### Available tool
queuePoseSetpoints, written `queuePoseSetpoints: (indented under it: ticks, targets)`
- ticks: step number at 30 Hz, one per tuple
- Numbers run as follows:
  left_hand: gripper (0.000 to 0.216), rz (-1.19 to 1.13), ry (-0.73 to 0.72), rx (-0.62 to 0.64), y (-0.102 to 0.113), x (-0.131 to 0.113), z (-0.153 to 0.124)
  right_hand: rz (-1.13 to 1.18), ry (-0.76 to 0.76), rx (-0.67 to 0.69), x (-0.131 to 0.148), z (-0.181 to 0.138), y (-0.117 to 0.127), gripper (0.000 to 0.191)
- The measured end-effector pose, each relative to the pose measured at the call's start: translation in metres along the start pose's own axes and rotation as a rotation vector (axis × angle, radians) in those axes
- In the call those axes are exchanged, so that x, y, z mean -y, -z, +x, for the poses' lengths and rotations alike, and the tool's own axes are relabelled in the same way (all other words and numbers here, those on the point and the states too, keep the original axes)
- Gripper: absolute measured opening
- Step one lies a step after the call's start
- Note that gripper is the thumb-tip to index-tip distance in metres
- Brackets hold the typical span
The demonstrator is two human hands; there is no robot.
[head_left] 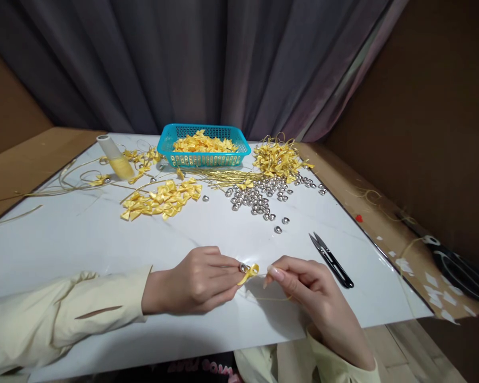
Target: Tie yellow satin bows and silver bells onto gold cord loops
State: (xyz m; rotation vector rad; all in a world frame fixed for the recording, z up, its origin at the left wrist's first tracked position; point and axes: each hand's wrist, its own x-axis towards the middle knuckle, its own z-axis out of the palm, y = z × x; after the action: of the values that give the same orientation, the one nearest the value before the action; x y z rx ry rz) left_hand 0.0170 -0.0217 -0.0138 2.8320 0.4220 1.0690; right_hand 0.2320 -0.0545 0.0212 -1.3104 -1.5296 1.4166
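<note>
My left hand [201,279] rests on the white table [83,239], fingers pinched on a small yellow ribbon bow [249,273] with a silver bell [243,267] against it. My right hand [303,282] sits just to the right, its fingers curled and pinching a thin gold cord [277,298] that runs from the bow. Both hands are near the table's front edge.
Black thread snips [331,260] lie right of my hands. Farther back are a pile of silver bells [259,197], heaps of yellow bows [162,199] [277,157], a turquoise basket [175,159] of bows, a glue bottle [115,157] and loose gold cords [223,178].
</note>
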Motion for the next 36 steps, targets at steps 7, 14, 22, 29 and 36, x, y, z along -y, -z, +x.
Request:
queuePoseSetpoints:
  ticks: [7, 14, 22, 29, 36]
  targets:
    - [0.013, -0.002, 0.001, 0.02, 0.0012, -0.0008, -0.0008, -0.007, 0.014, -0.006, 0.0003, 0.0026, -0.0011, 0.033]
    - [0.013, 0.005, -0.004, 0.016, 0.0004, -0.0006, -0.0018, 0.005, 0.017, -0.004, 0.0, 0.0028, -0.0015, 0.033]
    - [0.013, 0.022, -0.031, 0.026, 0.001, -0.0004, -0.0027, 0.021, 0.027, 0.027, 0.0, 0.001, -0.0022, 0.033]
    - [0.011, 0.031, -0.043, 0.009, 0.0001, -0.0002, -0.0025, -0.063, 0.098, 0.12, 0.0001, 0.0, -0.001, 0.029]
    - [0.011, -0.042, 0.078, -0.017, -0.0011, -0.0007, 0.002, -0.254, 0.136, 0.193, 0.003, -0.0023, 0.0053, 0.037]
